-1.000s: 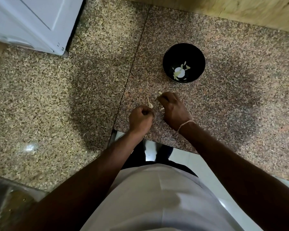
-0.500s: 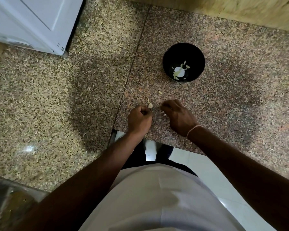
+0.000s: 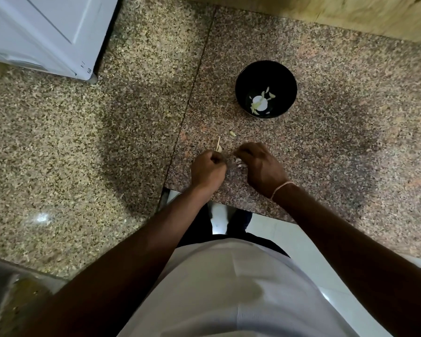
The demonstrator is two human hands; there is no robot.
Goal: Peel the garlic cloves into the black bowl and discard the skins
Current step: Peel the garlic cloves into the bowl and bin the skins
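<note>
Hands together now: right hand pulled back beside left fist, both curled, contents hidden. Peeling resumes; bowl waits.

we see a home kitchen | granite countertop under our fingers | white appliance beyond them, leftward

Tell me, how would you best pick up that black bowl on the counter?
Judging from above, grip the black bowl by its rim, thumb outside and fingers just inside, or cup its round wall with one hand. It stands upright and open on the granite counter, apart from both hands. Coming from the near side or the right looks easiest. Keep it level, since garlic pieces lie loose in its bottom.
</note>
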